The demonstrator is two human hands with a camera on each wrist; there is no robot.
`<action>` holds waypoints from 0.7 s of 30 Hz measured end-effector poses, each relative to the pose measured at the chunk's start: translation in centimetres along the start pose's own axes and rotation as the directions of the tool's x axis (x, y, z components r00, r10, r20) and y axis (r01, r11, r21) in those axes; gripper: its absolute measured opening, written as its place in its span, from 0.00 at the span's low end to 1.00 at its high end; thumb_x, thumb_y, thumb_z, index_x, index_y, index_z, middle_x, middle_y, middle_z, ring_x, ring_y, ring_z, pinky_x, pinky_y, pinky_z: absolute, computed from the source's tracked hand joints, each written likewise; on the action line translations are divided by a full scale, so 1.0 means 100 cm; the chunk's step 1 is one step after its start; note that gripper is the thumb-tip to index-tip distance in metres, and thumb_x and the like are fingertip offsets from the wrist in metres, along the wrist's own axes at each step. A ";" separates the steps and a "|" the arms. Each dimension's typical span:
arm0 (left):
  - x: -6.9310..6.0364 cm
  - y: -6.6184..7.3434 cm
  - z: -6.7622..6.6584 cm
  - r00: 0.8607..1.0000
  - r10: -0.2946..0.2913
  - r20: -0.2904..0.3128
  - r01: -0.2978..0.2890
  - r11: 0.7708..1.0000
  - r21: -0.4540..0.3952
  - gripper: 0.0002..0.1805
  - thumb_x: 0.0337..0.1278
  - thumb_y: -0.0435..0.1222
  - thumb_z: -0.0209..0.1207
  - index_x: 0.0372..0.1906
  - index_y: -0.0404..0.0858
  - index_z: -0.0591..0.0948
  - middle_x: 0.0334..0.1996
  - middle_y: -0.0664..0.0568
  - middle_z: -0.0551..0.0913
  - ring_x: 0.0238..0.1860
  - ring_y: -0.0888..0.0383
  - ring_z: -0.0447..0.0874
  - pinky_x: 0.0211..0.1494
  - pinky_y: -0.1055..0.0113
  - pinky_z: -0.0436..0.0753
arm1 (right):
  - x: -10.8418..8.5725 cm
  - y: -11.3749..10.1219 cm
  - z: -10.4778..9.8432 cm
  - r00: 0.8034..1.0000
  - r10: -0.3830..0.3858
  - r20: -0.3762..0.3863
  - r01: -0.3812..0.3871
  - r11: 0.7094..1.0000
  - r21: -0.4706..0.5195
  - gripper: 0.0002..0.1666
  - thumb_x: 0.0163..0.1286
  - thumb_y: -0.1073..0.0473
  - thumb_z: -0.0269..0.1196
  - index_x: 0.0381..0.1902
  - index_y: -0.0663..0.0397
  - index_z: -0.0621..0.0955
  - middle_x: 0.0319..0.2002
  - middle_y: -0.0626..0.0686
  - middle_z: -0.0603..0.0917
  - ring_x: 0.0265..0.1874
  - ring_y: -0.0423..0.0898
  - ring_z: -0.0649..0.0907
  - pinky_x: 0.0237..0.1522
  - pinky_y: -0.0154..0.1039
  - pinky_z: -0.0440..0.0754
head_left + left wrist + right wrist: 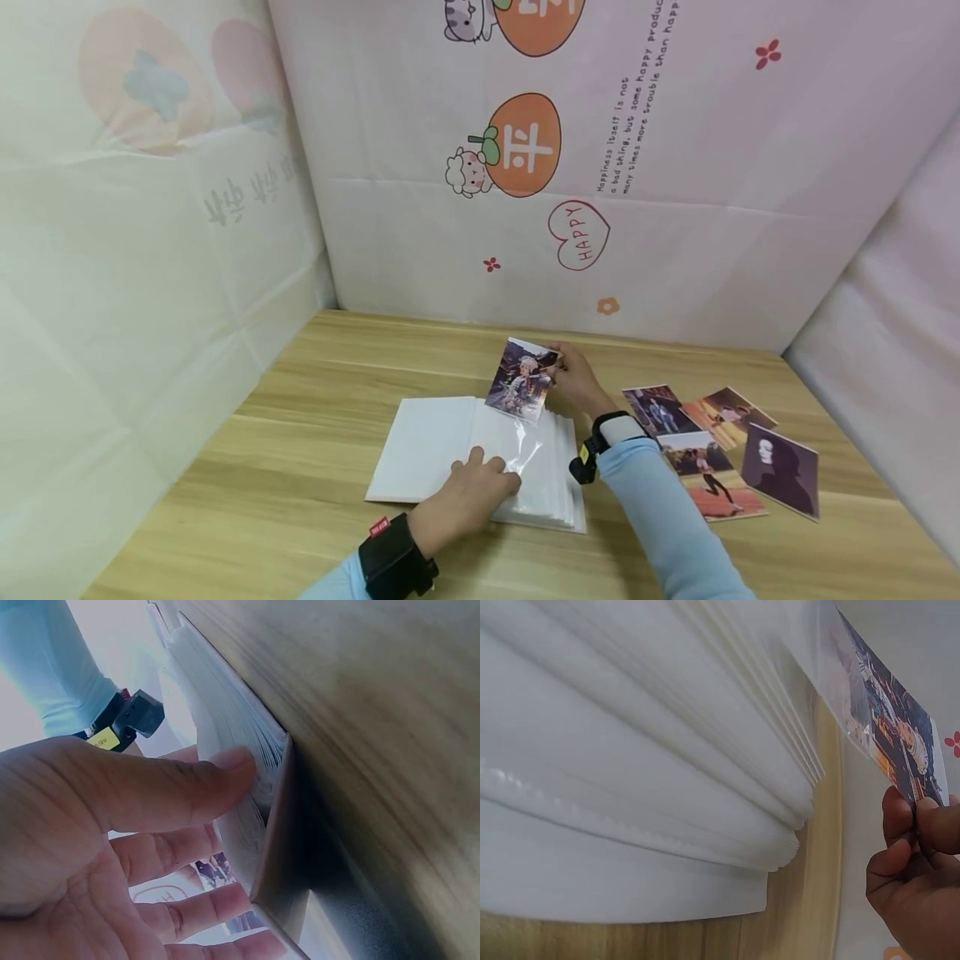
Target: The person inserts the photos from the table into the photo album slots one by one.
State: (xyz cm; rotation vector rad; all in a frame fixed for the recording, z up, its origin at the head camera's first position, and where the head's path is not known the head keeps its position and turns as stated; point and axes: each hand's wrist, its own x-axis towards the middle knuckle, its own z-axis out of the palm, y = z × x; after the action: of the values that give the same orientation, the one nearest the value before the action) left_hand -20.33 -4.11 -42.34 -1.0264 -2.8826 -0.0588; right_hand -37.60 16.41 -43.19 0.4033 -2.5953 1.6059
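A: Where is the photo [519, 382] sitting?

B: It is tilting slightly at the top edge of the album [420, 442], on the right page, its lower end reaching behind the clear film of a sleeve [525, 458].

A: What are the fingers doing?

B: The right hand [577, 379] is pinching the photo's right edge between thumb and fingers. The left hand [474, 493] is resting low on the album, fingers spreading apart, thumb pressing against the page edges.

A: How much room are they having?

B: The table [300, 442] is stretching broadly from the album's left edge to the left cloth [150, 333]; a narrower band is running behind, before the back cloth [405, 242]. On the right, the right forearm [667, 517] is passing between the album and four prints [708, 479], which are lying close together, some overlapping.

A: And the surfaces?

B: The album's left side is lying flat, plain white; its glossy pages are fanning out in thin layers at the right edge. The photo is showing a flat, thin rectangle with pale borders. The table is displaying streaky wood grain, and the cloths are creasing softly.
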 end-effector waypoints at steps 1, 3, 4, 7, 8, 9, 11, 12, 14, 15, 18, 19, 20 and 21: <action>0.000 0.000 0.000 1.000 0.001 0.000 -0.001 1.000 -0.002 0.17 0.38 0.31 0.68 0.37 0.51 0.83 0.31 0.56 0.75 0.30 0.56 0.65 0.22 0.67 0.66 | 0.000 0.000 0.000 1.000 -0.004 0.000 0.004 1.000 0.010 0.27 0.63 0.80 0.48 0.60 0.65 0.69 0.31 0.61 0.74 0.28 0.52 0.73 0.29 0.38 0.74; 0.000 -0.001 0.002 1.000 0.001 0.002 -0.001 1.000 -0.001 0.17 0.37 0.31 0.68 0.37 0.51 0.82 0.31 0.56 0.75 0.30 0.56 0.65 0.22 0.67 0.66 | 0.000 0.001 0.000 1.000 -0.006 -0.005 0.006 1.000 0.017 0.28 0.62 0.80 0.48 0.60 0.64 0.69 0.28 0.59 0.73 0.26 0.50 0.72 0.27 0.38 0.73; 0.000 -0.001 0.002 1.000 0.002 0.002 -0.002 1.000 0.000 0.17 0.37 0.31 0.68 0.37 0.51 0.82 0.30 0.56 0.75 0.30 0.56 0.65 0.22 0.67 0.65 | 0.000 0.002 0.000 1.000 -0.014 -0.006 0.014 1.000 0.019 0.28 0.62 0.80 0.47 0.60 0.64 0.69 0.26 0.58 0.72 0.25 0.48 0.72 0.27 0.37 0.73; 0.000 -0.001 0.002 1.000 0.003 0.004 -0.003 1.000 -0.004 0.17 0.38 0.31 0.68 0.37 0.51 0.83 0.30 0.56 0.74 0.31 0.56 0.65 0.22 0.67 0.65 | 0.000 0.005 0.000 1.000 -0.023 -0.012 0.023 1.000 0.016 0.28 0.61 0.80 0.49 0.59 0.63 0.70 0.25 0.56 0.72 0.23 0.46 0.71 0.26 0.37 0.73; 0.000 -0.001 0.002 1.000 0.002 0.004 -0.002 1.000 -0.005 0.17 0.38 0.31 0.68 0.37 0.51 0.83 0.31 0.56 0.74 0.31 0.56 0.65 0.22 0.67 0.65 | 0.001 0.005 0.000 1.000 -0.025 -0.013 0.025 1.000 0.009 0.28 0.60 0.80 0.49 0.59 0.62 0.71 0.25 0.56 0.73 0.23 0.46 0.71 0.26 0.37 0.73; 0.000 -0.001 0.002 1.000 0.001 0.005 -0.001 1.000 -0.008 0.17 0.38 0.31 0.68 0.38 0.51 0.83 0.31 0.56 0.75 0.31 0.56 0.65 0.23 0.67 0.65 | 0.001 0.006 0.000 1.000 -0.029 -0.007 0.029 1.000 0.004 0.28 0.60 0.80 0.49 0.59 0.63 0.70 0.26 0.57 0.73 0.24 0.46 0.72 0.27 0.38 0.73; 0.000 -0.001 0.001 1.000 0.000 0.005 0.000 1.000 -0.013 0.17 0.39 0.31 0.68 0.38 0.51 0.83 0.31 0.56 0.75 0.31 0.56 0.65 0.23 0.67 0.65 | 0.001 0.006 0.000 1.000 -0.022 0.000 0.022 1.000 0.010 0.29 0.60 0.80 0.49 0.59 0.62 0.71 0.30 0.59 0.75 0.25 0.47 0.73 0.28 0.38 0.74; 0.000 -0.001 0.001 1.000 0.000 0.004 0.000 1.000 -0.013 0.17 0.38 0.31 0.68 0.38 0.51 0.83 0.31 0.56 0.75 0.31 0.56 0.65 0.23 0.67 0.65 | 0.001 0.006 0.000 1.000 -0.017 0.004 0.017 1.000 0.019 0.29 0.60 0.81 0.48 0.60 0.62 0.71 0.32 0.60 0.76 0.27 0.47 0.74 0.29 0.39 0.75; 0.000 -0.001 0.001 1.000 -0.002 0.001 0.002 1.000 -0.011 0.17 0.38 0.31 0.68 0.38 0.51 0.83 0.31 0.56 0.75 0.31 0.56 0.65 0.23 0.67 0.66 | 0.000 0.005 0.000 1.000 -0.018 0.019 0.017 0.999 0.029 0.29 0.60 0.81 0.48 0.60 0.63 0.70 0.36 0.62 0.77 0.29 0.48 0.76 0.30 0.40 0.76; 0.000 -0.001 0.001 1.000 -0.003 0.000 0.003 1.000 -0.011 0.17 0.38 0.31 0.68 0.38 0.51 0.83 0.31 0.56 0.75 0.31 0.56 0.65 0.23 0.67 0.66 | -0.001 0.005 0.000 1.000 -0.016 0.024 0.015 0.999 0.033 0.29 0.60 0.81 0.48 0.60 0.63 0.70 0.36 0.63 0.77 0.30 0.49 0.76 0.30 0.40 0.76; 0.000 -0.001 0.001 1.000 -0.005 -0.001 0.005 1.000 -0.013 0.17 0.38 0.31 0.68 0.37 0.51 0.83 0.31 0.57 0.75 0.31 0.56 0.66 0.23 0.67 0.66 | -0.003 0.003 0.001 0.999 -0.003 0.048 0.001 0.999 0.043 0.30 0.60 0.81 0.48 0.61 0.64 0.69 0.35 0.63 0.76 0.29 0.48 0.75 0.29 0.38 0.74; 0.000 -0.002 0.001 1.000 -0.005 0.000 0.005 1.000 -0.015 0.17 0.38 0.31 0.68 0.37 0.51 0.83 0.30 0.57 0.75 0.31 0.56 0.66 0.23 0.67 0.66 | -0.003 0.003 0.002 0.998 0.006 0.055 -0.008 0.999 0.038 0.30 0.60 0.81 0.48 0.61 0.63 0.70 0.34 0.62 0.76 0.28 0.48 0.74 0.28 0.37 0.73; 0.000 -0.002 0.001 1.000 -0.004 0.002 0.004 1.000 -0.017 0.17 0.38 0.31 0.68 0.37 0.52 0.83 0.30 0.57 0.75 0.31 0.56 0.66 0.23 0.67 0.66 | -0.003 0.004 0.003 0.998 0.012 0.069 -0.014 0.999 0.029 0.30 0.60 0.81 0.48 0.61 0.63 0.69 0.33 0.61 0.75 0.27 0.47 0.73 0.27 0.36 0.72; 0.000 -0.002 0.001 1.000 -0.002 0.003 0.002 1.000 -0.019 0.17 0.38 0.31 0.68 0.37 0.52 0.83 0.30 0.57 0.75 0.31 0.56 0.66 0.23 0.67 0.66 | -0.004 0.004 0.003 0.996 0.021 0.081 -0.023 0.999 0.023 0.30 0.60 0.80 0.48 0.61 0.62 0.70 0.31 0.61 0.75 0.25 0.47 0.71 0.26 0.35 0.70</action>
State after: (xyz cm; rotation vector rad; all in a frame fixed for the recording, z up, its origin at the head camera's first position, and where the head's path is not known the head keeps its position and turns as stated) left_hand -20.47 -4.20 -42.45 -1.0271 -2.8910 -0.0846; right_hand -37.28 16.32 -43.74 0.4524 -2.6501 1.6637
